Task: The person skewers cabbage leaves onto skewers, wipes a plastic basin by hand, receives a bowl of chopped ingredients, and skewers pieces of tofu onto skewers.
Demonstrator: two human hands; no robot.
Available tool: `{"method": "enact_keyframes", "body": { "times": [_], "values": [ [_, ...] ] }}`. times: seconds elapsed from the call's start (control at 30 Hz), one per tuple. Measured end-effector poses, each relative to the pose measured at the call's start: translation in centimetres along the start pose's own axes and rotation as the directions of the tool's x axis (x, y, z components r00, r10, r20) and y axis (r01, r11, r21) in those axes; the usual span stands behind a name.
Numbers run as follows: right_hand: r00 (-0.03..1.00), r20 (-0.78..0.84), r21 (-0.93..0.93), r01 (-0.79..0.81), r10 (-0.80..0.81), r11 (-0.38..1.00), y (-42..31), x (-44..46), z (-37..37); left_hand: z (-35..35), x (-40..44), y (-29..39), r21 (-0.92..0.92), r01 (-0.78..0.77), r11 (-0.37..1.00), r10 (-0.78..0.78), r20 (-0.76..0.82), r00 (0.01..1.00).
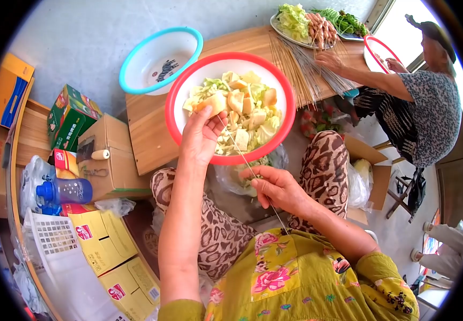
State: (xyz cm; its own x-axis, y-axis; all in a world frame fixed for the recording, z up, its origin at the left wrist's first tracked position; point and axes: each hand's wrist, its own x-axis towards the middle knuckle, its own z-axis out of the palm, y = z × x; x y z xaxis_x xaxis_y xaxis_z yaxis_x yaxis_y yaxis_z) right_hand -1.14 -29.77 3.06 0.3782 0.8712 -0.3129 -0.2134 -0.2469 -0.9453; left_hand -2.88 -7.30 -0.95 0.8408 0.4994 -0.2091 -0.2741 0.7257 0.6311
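Note:
My left hand (202,134) is over the near left part of a red-rimmed bowl (173,101), its fingers closed on a golden-edged food slice (213,105), bread or tofu, I cannot tell which. Leafy cabbage (215,85) and several similar pale chunks (242,101) fill the bowl. Pinched in my right hand (277,187), below the bowl's rim, is a thin skewer (239,147). It slants from near my left fingers down toward my lap. Whether its tip touches the slice is hidden by my fingers.
A blue-rimmed basin (129,61) stands behind the bowl on the wooden table (148,128). Many loose skewers (301,69) lie to the right, by a plate of lettuce and sausage-like pieces (322,32). Another person (429,96) sits at right. Cartons (111,152) and a blue bottle (68,191) are left.

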Motion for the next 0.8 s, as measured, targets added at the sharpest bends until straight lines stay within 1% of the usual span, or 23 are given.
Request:
{"method": "enact_keyframes", "body": {
  "times": [0.07,0.23,0.33,0.8],
  "values": [
    [1.0,-0.001,-0.001,-0.015,0.015,1.0,-0.17,0.08,-0.02,-0.13,0.05,-0.04,-0.006,0.0,1.0,0.0,0.0,1.0],
    [1.0,-0.005,-0.028,0.009,-0.009,1.0,0.05,0.29,-0.01,-0.53,0.23,-0.13,-0.03,0.003,1.0,-0.003,0.001,1.0],
    [1.0,-0.001,-0.005,-0.011,0.011,1.0,0.2,0.32,-0.02,-0.52,0.18,-0.15,-0.046,0.008,0.999,-0.009,-0.015,1.0],
    [1.0,0.008,-0.012,-0.028,0.028,1.0,0.17,0.79,0.24,-0.62,-0.14,0.12,-0.013,-0.005,1.0,0.004,-0.027,1.0]
  ]
}}
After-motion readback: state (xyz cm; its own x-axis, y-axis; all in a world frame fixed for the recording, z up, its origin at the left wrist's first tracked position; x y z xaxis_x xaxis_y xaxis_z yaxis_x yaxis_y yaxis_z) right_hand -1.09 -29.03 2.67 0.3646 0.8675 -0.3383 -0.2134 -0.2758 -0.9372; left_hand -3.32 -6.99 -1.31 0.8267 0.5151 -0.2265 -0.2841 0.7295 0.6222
